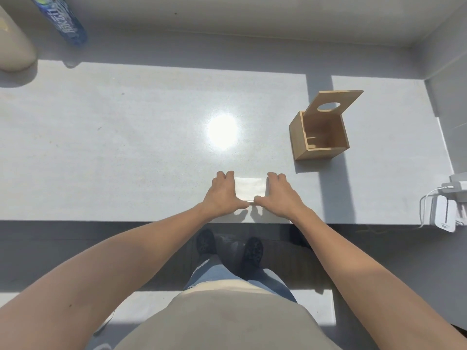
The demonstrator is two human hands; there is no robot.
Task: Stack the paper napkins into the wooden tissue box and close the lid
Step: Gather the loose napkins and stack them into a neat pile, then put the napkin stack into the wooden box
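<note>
A small white stack of paper napkins [250,188] lies on the pale counter [126,147] near its front edge. My left hand [223,195] clasps the stack's left side and my right hand [279,195] clasps its right side, with both thumbs meeting at the near edge. Whether the stack is lifted off the counter I cannot tell. The wooden tissue box [319,137] stands to the right and further back. It looks empty inside, and its lid [333,103], with a round hole, is tipped up and back.
A blue-labelled bottle [63,21] lies at the back left beside a beige rounded object [12,44]. White chargers and cables [444,210] sit at the counter's right front corner. A bright sun glare spot [222,132] marks the middle. A wall bounds the right side.
</note>
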